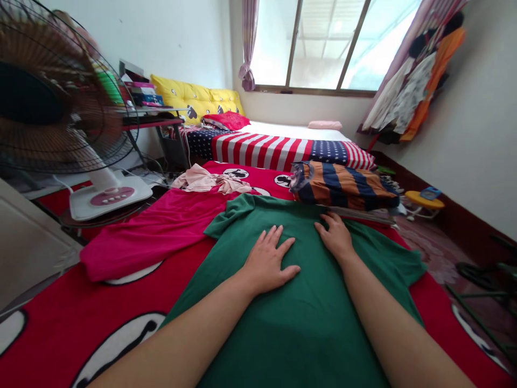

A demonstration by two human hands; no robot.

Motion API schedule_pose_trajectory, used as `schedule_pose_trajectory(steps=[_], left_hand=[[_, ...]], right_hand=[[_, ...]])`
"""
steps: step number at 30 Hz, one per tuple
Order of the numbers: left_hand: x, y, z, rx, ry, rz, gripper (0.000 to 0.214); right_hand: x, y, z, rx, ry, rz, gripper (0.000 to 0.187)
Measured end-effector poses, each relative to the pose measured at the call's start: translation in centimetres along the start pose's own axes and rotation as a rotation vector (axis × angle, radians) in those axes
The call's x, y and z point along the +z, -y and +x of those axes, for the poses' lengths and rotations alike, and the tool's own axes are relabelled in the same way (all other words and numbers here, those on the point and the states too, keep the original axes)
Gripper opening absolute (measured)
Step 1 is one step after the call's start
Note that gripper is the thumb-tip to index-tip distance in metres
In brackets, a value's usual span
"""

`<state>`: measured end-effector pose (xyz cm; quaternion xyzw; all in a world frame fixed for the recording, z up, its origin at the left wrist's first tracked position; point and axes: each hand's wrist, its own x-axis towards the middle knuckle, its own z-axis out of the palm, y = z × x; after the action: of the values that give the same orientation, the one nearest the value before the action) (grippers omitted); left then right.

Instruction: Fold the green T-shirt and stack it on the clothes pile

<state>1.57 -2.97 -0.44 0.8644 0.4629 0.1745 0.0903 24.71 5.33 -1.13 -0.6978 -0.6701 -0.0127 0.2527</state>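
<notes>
I see the green T-shirt [299, 323] laid flat on the red blanket [60, 323], sleeves out, unfolded. My left hand [270, 261] and right hand [335, 234] rest on it, fingers spread, pinching nothing. Beyond, the orange-and-navy striped shirt [343, 183] looks done, folded; the loose magenta garment [149, 237] and crumpled pale pink cloth [210, 180] seem left.

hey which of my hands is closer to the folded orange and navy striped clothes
Your right hand. It rests on the green shirt just this side of the striped clothes; your left hand lies farther left and closer to you, also on the shirt.
</notes>
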Motion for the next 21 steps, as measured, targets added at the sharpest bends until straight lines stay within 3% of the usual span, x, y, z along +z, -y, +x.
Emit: schedule_pose_trajectory(steps=[4, 9, 12, 17, 21], left_hand=[[-0.3, 0.5, 0.2, -0.196, 0.000, 0.066, 0.087], [-2.1, 4.1, 0.4, -0.439, -0.009, 0.137, 0.085], [-3.5, 6.6, 0.3, -0.491, -0.135, 0.155, 0.066], [-5.5, 10.3, -0.5, -0.577, -0.478, 0.279, 0.054], [-6.4, 12.5, -1.4, -0.643, -0.463, 0.229, 0.042]], right_hand=[[-0.2, 0.6, -0.4, 0.008, 0.110, -0.205, 0.053], [-0.5, 0.9, -0.6, 0.043, 0.149, -0.201, 0.055], [-0.5, 0.6, -0.6, 0.038, 0.134, -0.167, 0.055], [-0.5, 0.4, -0.5, 0.041, 0.127, -0.118, 0.053], [-0.6, 0.4, -0.6, 0.041, 0.120, -0.106, 0.052]])
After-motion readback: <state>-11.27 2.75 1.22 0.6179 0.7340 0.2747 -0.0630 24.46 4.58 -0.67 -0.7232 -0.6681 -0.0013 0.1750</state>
